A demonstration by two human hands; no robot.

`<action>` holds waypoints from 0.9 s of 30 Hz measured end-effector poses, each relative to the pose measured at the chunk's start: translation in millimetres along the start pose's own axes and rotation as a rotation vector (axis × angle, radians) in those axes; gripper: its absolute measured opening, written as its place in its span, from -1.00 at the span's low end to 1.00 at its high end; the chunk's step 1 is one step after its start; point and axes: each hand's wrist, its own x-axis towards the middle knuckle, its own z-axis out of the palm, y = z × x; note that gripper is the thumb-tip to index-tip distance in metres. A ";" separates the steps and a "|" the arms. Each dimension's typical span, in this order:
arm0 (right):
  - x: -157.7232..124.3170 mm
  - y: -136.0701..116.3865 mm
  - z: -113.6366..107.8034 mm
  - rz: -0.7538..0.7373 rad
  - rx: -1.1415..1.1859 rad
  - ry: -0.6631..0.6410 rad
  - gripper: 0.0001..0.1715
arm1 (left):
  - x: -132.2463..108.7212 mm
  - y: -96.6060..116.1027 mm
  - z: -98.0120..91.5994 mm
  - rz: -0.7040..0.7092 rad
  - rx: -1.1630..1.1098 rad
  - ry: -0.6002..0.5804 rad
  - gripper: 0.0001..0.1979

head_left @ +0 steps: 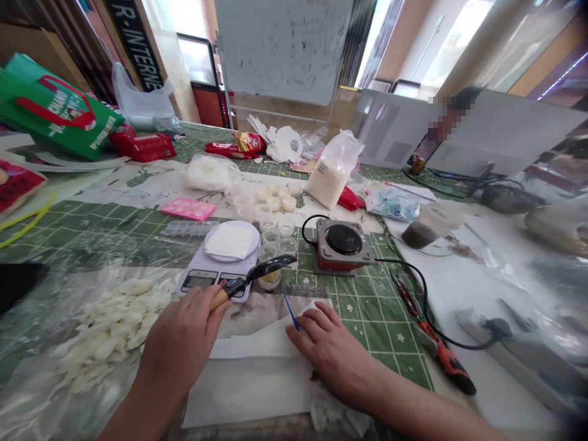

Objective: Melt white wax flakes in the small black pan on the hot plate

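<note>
The left hand [186,334] had its grip closed around the wooden handle of a black ladle [271,267], whose bowl overlapped a small cup of yellowish contents [269,280]; the right hand [333,349] pinched a thin blue stick [290,311] above white paper [252,392]. Farther back on the table [367,318], several white-filled cups [275,201] seemed done; nearer clear cups [285,226] looked unfilled, though blur left that uncertain. Plenty of white flakes [119,318] lay unused.
</note>
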 end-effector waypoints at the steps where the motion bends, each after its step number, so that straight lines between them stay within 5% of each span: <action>1: -2.2 -2.1 -1.4 -0.019 0.011 -0.017 -0.58 | 0.3 0.1 -0.3 -0.005 0.001 -0.003 -0.72; 5: -21.1 17.8 -7.8 0.069 0.060 0.037 -0.45 | 1.3 0.7 -0.7 -0.018 -0.003 -0.019 -0.72; 8: -46.2 62.1 -12.8 0.564 -0.075 0.156 -0.62 | 1.8 1.2 -0.5 -0.015 -0.003 -0.012 -0.72; 11: -69.7 108.0 -13.8 0.918 -0.347 -0.041 -0.67 | 2.1 1.9 -0.5 -0.015 -0.010 0.013 -0.72; 15: -81.1 138.7 -10.8 0.979 -0.342 -0.205 -0.71 | 1.5 2.3 -0.1 -0.032 -0.011 0.010 -0.70; 19: -78.1 141.3 -15.7 1.033 -0.255 -0.272 -0.75 | 0.7 2.0 1.1 -0.043 -0.017 -0.007 -0.71; 23: -83.3 117.5 -31.2 1.138 -0.141 -0.157 -0.74 | 1.3 1.9 0.9 -0.036 -0.032 -0.010 -0.72; 27: -78.3 68.4 -37.9 0.912 0.181 0.050 -0.70 | 2.2 1.7 0.7 -0.044 -0.054 -0.025 -0.72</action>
